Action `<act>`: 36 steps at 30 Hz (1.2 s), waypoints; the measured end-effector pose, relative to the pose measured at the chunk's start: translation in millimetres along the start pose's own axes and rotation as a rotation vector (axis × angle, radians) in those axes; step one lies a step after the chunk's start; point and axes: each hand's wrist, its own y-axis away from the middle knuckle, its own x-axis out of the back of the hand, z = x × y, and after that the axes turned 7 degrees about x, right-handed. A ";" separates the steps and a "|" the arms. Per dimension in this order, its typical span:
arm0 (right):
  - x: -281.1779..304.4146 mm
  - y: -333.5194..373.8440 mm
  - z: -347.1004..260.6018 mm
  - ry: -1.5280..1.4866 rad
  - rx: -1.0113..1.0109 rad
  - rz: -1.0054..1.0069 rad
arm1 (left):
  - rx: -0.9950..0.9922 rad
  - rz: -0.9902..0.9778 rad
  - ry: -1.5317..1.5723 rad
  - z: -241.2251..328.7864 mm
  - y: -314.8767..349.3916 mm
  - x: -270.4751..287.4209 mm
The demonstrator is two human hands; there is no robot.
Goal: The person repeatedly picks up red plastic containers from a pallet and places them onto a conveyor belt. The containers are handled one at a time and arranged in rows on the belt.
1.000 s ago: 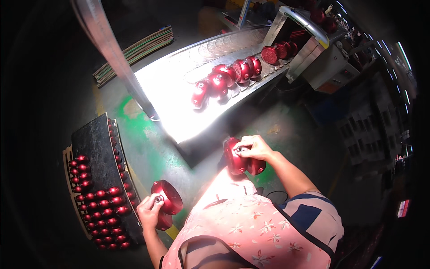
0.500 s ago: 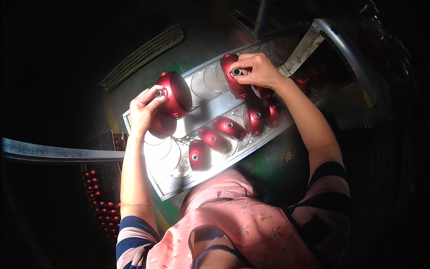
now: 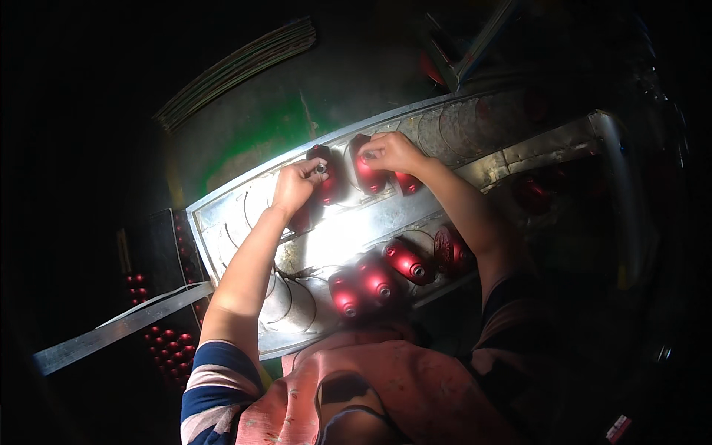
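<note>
My left hand pinches the silver stub of a glossy red rounded metal shell over the tray's far row. Just right of it, my right hand has its fingers closed on the stub of a second red shell. Both shells sit low at the tray; whether they rest on it I cannot tell. Another red shell shows under my right wrist, and part of one more beneath my left wrist. Along the near side of the long pale tray lie several red shells, stubs toward me.
A flat metal bar meets the tray's left end. At the right stands a curved metal frame, with dark red shells near it. Beyond the tray lies a stack of thin strips. Rows of small red pieces are at lower left.
My left hand has brought its red shell rightward from the tray's left part, down into the far row. Both hands are now closer together, and the whole view has shifted.
</note>
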 end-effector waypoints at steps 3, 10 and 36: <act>15.5 9.6 -3.2 -0.151 -0.018 0.087 | -0.093 0.091 -0.040 -4.5 18.1 21.6; 29.9 -14.0 -9.1 -0.188 -0.158 0.217 | -0.114 0.252 0.060 -34.4 21.9 68.3; -47.0 202.4 -68.1 0.569 -0.452 0.862 | -0.508 0.007 -0.060 -36.5 123.3 -112.6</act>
